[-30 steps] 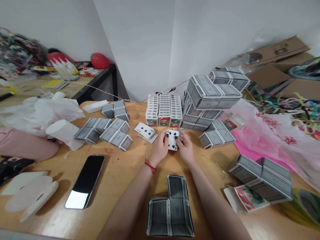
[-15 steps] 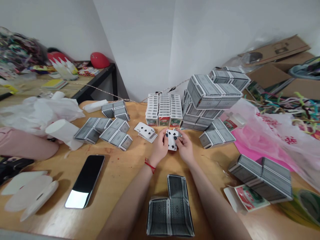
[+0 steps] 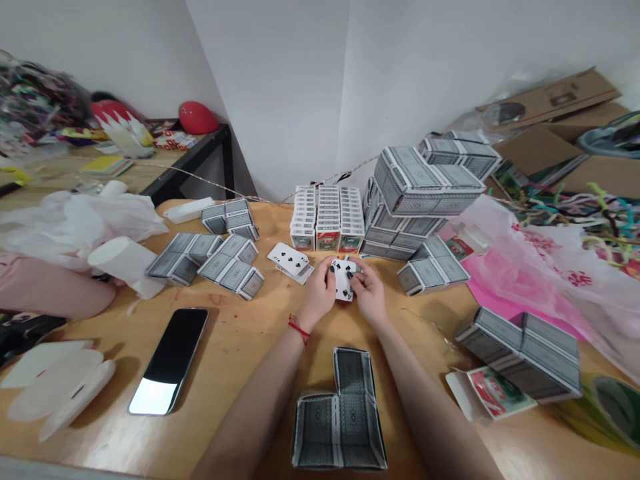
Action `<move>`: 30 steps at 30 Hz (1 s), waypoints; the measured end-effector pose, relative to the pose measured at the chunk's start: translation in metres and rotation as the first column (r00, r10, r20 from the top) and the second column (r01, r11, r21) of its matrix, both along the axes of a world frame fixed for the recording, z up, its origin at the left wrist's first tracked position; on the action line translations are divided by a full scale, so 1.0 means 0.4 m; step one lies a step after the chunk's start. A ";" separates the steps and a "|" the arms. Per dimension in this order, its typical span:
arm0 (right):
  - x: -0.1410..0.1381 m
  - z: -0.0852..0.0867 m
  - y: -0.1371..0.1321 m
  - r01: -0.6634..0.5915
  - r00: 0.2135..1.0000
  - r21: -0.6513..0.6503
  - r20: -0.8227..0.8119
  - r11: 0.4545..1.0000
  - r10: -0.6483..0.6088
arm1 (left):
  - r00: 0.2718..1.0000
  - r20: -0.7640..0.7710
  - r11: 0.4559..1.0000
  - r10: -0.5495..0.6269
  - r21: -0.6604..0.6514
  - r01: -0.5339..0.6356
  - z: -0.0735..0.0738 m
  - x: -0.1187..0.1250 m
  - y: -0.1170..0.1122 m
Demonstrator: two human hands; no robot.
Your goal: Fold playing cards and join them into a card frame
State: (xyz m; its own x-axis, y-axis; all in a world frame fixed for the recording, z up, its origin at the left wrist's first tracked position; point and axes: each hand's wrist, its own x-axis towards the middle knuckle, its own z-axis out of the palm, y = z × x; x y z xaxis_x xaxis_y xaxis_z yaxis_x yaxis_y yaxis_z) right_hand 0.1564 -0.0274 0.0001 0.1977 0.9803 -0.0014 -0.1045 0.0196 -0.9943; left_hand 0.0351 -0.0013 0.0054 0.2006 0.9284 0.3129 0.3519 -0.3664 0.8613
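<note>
A playing card [image 3: 343, 283], a four of spades facing up, is held between my two hands above the table's middle. My left hand [image 3: 321, 291] pinches its left edge, and my right hand [image 3: 367, 291] grips its right side with the thumb on the face. Whether more cards lie beneath it I cannot tell. Left of my hands, a few loose playing cards [image 3: 290, 259] lie face up on the wood. Closer to me, between my forearms, stands an L-shaped block of folded cards [image 3: 340, 427] with grey patterned backs.
Stacked card boxes [image 3: 328, 217] stand at the back, beside a tall pile of card blocks [image 3: 420, 187]. More card blocks [image 3: 233, 267] sit at left. A phone [image 3: 170, 360] lies front left. An opened card box [image 3: 493, 393] and a tape roll [image 3: 607, 413] are at right.
Almost nothing differs. Both hands keep the same grip on the card, and the whole view has shifted very slightly.
</note>
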 end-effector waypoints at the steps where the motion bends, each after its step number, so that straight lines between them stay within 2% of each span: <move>1: 0.000 -0.001 0.000 0.001 1.000 0.004 -0.008 1.000 -0.001 | 1.000 -0.001 1.000 0.000 0.001 0.000 -0.001 0.000 0.000; 13: 0.000 0.001 0.000 -0.006 0.999 0.004 -0.042 1.000 0.006 | 1.000 -0.003 1.000 0.005 -0.001 -0.005 -0.008 0.001 0.001; 24: 0.005 -0.016 0.003 -0.002 0.996 0.014 -0.087 1.000 0.003 | 1.000 -0.015 1.000 0.000 -0.023 -0.001 -0.019 0.004 0.006; 30: 0.007 -0.009 0.006 0.029 0.996 0.038 -0.084 0.999 -0.025 | 0.990 0.133 0.996 -0.045 -0.075 0.055 -0.020 0.009 0.006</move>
